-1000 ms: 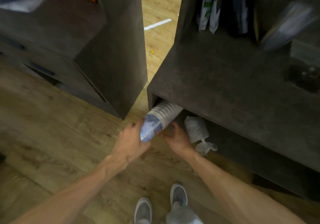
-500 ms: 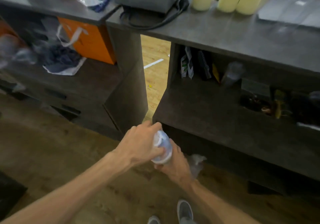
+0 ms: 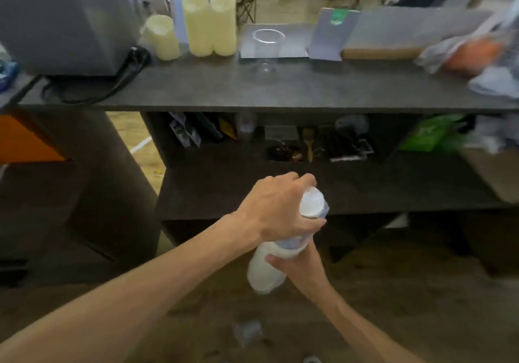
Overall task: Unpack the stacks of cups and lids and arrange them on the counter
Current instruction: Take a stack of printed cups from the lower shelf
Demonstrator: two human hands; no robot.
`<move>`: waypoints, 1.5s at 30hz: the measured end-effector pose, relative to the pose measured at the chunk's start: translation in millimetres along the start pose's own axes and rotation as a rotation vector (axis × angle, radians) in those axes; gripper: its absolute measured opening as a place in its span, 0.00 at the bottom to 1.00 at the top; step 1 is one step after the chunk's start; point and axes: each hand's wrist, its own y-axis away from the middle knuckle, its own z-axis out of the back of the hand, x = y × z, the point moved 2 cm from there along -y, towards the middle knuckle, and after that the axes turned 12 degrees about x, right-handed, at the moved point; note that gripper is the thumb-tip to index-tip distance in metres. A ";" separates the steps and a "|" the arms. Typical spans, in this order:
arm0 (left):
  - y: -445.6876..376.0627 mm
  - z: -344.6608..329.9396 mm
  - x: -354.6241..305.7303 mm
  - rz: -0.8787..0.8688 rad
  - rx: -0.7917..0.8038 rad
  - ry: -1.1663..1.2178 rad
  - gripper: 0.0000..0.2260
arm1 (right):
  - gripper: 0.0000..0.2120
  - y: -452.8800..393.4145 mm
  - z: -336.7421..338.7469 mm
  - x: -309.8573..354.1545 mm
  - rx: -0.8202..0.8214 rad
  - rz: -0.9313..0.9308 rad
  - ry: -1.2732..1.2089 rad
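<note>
A wrapped stack of white cups [image 3: 266, 272] stands nearly upright in front of the middle shelf, held in the air. My left hand [image 3: 278, 208] grips its upper part, fingers curled round the top end [image 3: 313, 202]. My right hand [image 3: 297, 267] grips the stack lower down from the right. One clear plastic cup [image 3: 266, 50] stands upright on the dark counter [image 3: 280, 90], well above and beyond both hands.
Three cream candles [image 3: 198, 25] and a grey machine [image 3: 64, 19] with a black cable stand at the counter's left. A cork board [image 3: 379, 53] and bagged items [image 3: 474, 53] lie at the right. The shelf below holds a brush and small clutter. A plastic scrap [image 3: 247, 331] lies on the floor.
Both hands pulled the cup stack out from under the bottom shelf and raised it upright to middle-shelf height. The view tilted up from the floor to the counter top.
</note>
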 end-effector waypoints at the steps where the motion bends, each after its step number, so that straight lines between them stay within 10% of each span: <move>1: -14.4 -1.8 -21.6 -0.051 -0.006 0.009 0.26 | 0.30 9.2 21.7 -5.4 -0.052 -0.008 0.007; 18: -266.3 -85.2 -375.5 -0.477 0.078 0.092 0.36 | 0.49 164.3 455.5 -68.8 -0.688 0.080 -0.037; 23: -335.8 -99.1 -439.1 -0.508 0.148 0.061 0.34 | 0.37 190.6 555.4 -65.7 -0.811 0.100 -0.007; 45: -678.0 -155.1 -656.1 -0.604 0.345 0.445 0.29 | 0.44 164.6 945.3 -113.0 -1.087 -0.033 0.068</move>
